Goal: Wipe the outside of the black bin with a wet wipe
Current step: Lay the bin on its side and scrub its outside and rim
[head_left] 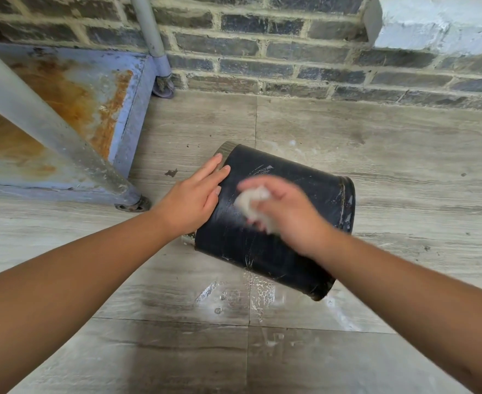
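Black bin (276,223) lying on its side on wet floor tiles (234,300), rim toward the rusted metal cart (72,95) and brick wall (291,52). Right hand (288,211), blurred, clutching a balled wet wipe (252,203) against the upper side; left hand (194,194) flat, fingers straight, bracing near the rim. Risk judged: bin rolling or skidding on the wet tile should bracing slacken

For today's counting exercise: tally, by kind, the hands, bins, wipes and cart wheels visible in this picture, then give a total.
Hands: 2, left hand and right hand
Black bin: 1
Wet wipe: 1
Cart wheels: 2, far wheel and near wheel
Total: 6
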